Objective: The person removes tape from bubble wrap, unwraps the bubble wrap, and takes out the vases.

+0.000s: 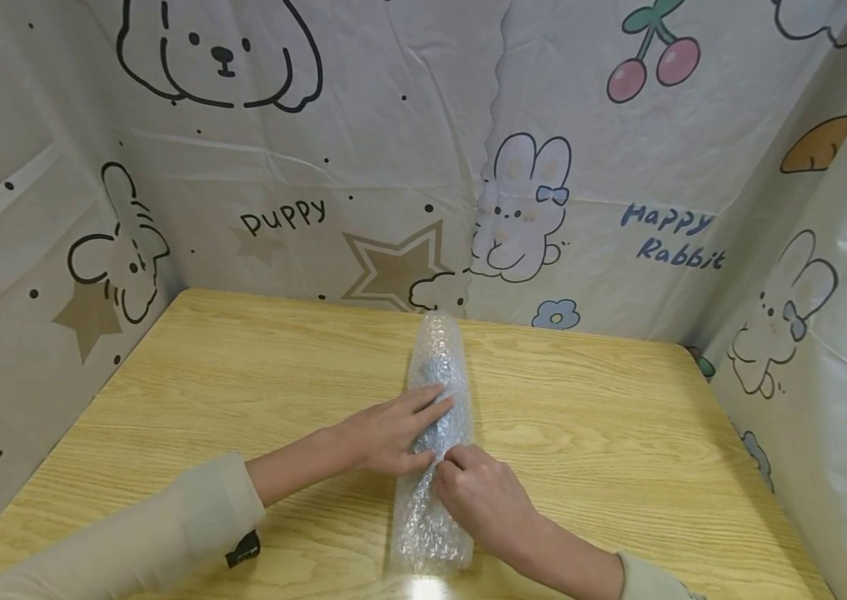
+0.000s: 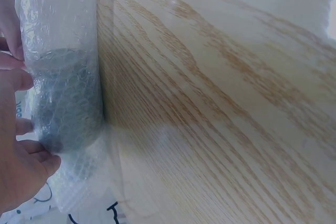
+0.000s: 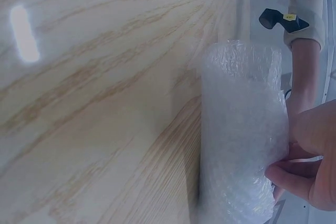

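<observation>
A long roll of bubble wrap [image 1: 434, 525] lies lengthwise on the table, pointing away from me. Through the clear layers in the left wrist view shows a dark, rounded object [image 2: 68, 98]; its kind cannot be told. My left hand [image 1: 393, 433] rests across the middle of the roll, fingers stretched over its top and thumb apart. Just nearer to me, my right hand [image 1: 487, 500] has curled fingers and pinches the wrap at its upper right side. The right wrist view shows that thumb and fingertips [image 3: 289, 174] on the plastic.
The wood-grain table [image 1: 581, 417] extends on both sides of the roll. A printed cloth [image 1: 363, 150] hangs behind the table and along its sides. A small black device [image 3: 283, 20] sits on the left sleeve's cuff.
</observation>
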Demonstrator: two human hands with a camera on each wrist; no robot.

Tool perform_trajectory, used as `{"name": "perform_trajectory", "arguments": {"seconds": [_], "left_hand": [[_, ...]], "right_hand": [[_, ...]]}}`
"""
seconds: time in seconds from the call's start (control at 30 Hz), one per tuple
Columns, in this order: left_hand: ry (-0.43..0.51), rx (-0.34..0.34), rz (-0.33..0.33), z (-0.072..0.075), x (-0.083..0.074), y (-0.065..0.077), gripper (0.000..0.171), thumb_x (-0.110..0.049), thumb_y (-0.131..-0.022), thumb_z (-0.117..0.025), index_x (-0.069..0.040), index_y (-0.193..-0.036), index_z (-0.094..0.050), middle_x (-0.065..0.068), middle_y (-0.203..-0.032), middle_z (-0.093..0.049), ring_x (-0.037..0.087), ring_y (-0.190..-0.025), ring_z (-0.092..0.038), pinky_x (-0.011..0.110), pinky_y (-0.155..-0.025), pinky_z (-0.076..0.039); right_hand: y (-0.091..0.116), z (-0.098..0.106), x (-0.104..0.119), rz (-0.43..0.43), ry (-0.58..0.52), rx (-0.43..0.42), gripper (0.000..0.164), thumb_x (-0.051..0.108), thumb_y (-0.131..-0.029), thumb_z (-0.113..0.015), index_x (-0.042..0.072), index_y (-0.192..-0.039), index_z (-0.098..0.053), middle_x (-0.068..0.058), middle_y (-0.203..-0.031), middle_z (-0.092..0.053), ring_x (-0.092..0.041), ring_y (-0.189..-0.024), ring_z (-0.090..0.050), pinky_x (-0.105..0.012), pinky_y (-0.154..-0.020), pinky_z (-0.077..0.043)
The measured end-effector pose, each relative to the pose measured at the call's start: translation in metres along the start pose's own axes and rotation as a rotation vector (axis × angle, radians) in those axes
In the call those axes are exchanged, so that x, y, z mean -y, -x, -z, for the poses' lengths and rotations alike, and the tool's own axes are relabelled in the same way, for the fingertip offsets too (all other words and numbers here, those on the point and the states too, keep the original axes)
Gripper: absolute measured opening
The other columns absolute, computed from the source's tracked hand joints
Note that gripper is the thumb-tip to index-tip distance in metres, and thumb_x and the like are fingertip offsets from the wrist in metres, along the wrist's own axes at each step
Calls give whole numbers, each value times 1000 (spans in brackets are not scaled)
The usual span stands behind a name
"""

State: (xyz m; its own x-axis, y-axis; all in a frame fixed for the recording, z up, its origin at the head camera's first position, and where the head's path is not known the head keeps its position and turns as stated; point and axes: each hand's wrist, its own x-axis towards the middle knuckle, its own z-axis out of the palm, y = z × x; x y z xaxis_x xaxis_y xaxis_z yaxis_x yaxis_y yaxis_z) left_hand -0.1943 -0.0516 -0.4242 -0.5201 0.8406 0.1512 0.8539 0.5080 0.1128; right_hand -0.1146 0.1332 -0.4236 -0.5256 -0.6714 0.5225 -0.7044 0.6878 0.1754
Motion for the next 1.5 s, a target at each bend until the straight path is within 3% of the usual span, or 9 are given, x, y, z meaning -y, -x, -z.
{"name": "perform_trajectory", "arguments": {"seconds": [0.23, 0.6, 1.5], "left_hand": [[1, -11, -3, 0, 0, 0, 70, -43, -90, -48, -4, -144, -26, 18, -146, -25, 27, -133, -27, 35, -103, -31], [25, -6, 1, 1, 0, 1, 70, -43, -90, -48, -5, -145, -25, 18, -147, -24, 27, -133, -25, 35, -104, -30], [9, -40, -16, 1, 0, 2, 69, -43, -91, -47, -3, -144, -28, 20, -145, -27, 28, -132, -28, 35, -103, -32]], "right_hand": [[0, -1, -2, -4, -33, -14, 8, 5, -70, -67, 9, -65, -63, 1, -71, -57, -9, -61, -52, -16, -50, -46], [0, -1, -3, -83, -123, 1, 6, 4, -69, -67, 10, -67, -64, 4, -69, -53, -4, -57, -46, -11, -49, -41], [-1, -3, -5, -115, -128, 4, 8, 2, -70, -64, 8, -67, -59, 4, -65, -48, 0, -51, -40, -6, -43, -34]]}}
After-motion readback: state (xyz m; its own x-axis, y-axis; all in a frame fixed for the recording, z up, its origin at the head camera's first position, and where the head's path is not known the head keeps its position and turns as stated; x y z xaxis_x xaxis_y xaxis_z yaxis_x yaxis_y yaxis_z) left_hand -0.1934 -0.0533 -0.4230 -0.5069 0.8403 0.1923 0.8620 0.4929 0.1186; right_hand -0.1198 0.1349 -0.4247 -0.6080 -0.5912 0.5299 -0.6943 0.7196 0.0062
